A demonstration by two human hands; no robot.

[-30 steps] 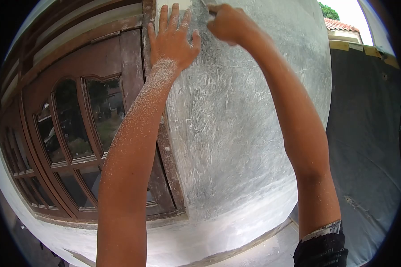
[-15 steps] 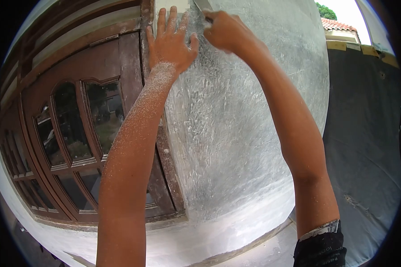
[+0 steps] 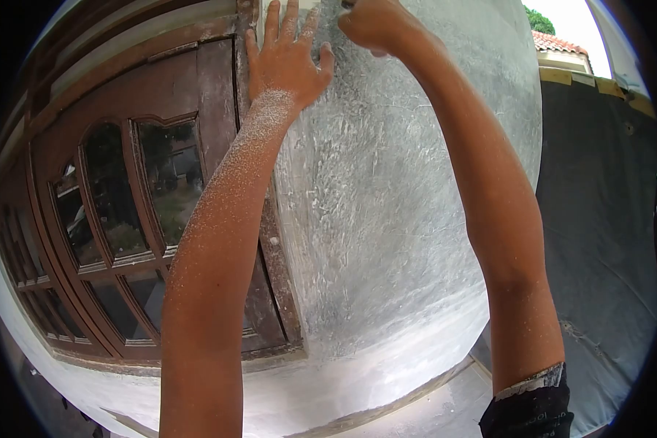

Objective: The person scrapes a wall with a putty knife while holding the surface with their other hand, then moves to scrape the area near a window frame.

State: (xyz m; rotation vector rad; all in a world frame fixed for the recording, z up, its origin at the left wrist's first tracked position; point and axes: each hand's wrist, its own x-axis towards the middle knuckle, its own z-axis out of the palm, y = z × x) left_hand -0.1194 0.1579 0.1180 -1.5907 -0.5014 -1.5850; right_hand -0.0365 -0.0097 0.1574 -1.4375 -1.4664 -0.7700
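Observation:
My left hand lies flat with fingers spread on the wall, just beside the wooden window frame. Pale dust coats its wrist and forearm. Close to the top edge of the view, my right hand is closed round a scraper. Only a dark bit of the scraper's handle shows now; its blade is out of view. The grey wall surface under both hands is scuffed and streaked with white.
A brown wooden window with several glass panes stands to the left. Beyond the wall's right edge hangs a dark sheet. A tiled roof shows past it. Below, a pale ledge runs along the wall's foot.
Both hands sit higher in the view, and my right hand has also shifted slightly right. The scraper's metal blade, seen before, has gone past the top edge.

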